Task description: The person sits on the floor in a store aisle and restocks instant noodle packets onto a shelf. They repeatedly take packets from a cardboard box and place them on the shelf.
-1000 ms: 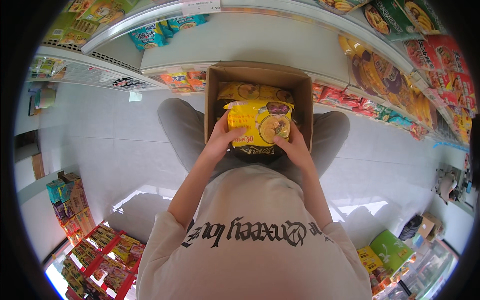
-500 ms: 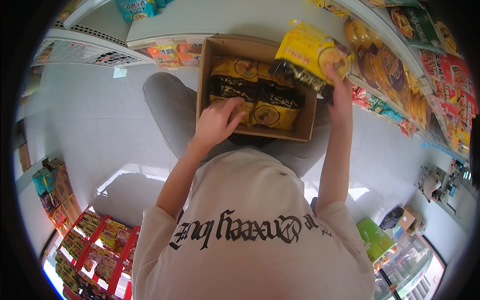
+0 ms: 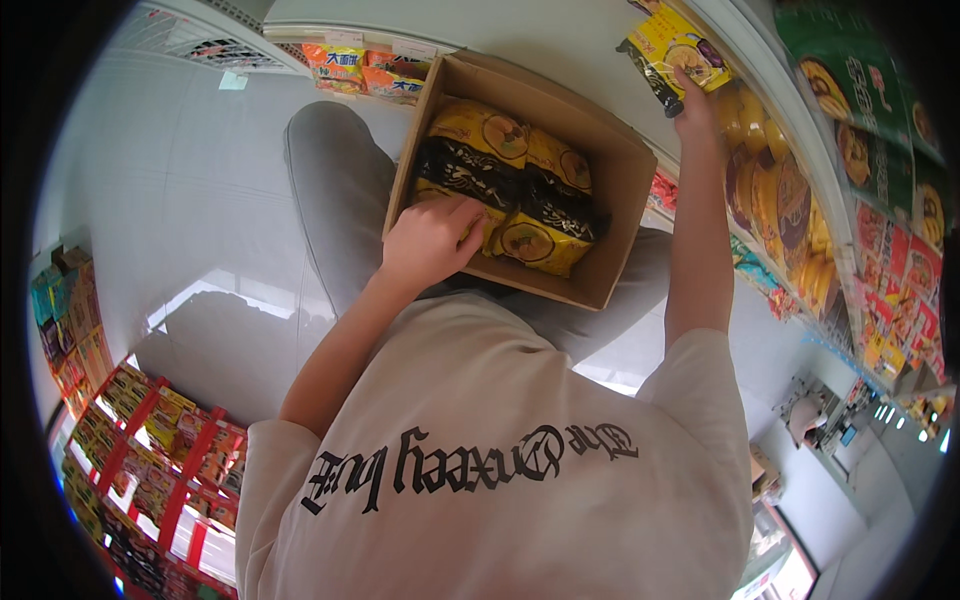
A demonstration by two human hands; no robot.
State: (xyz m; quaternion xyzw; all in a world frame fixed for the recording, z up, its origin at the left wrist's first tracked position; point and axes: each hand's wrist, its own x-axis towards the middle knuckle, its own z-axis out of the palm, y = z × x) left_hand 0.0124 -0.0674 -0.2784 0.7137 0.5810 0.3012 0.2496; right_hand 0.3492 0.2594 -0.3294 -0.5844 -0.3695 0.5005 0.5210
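My right grip (image 3: 694,100) is closed around a yellow and black pack (image 3: 680,48), thumb on its face and the other fingers mostly out of sight. The pack is up off the box, toward the right end of the pale shelf (image 3: 560,32), beyond the box's far right corner; whether it touches the shelf I can't tell. I pinch it near the edge closest to me, probably because that leaves the rest free at arm's length.

My left grip (image 3: 432,240) lies across the near left corner of the box (image 3: 632,205), fingertips over the packs inside (image 3: 560,165). I can't tell if it pinches one; I think its weight helps steady the box as I lean right. The box sits tilted by my knees (image 3: 335,190), open side up, which seems to keep its contents within easy reach. Those packs lie side by side in two columns, printed faces up, likely to fit snugly.
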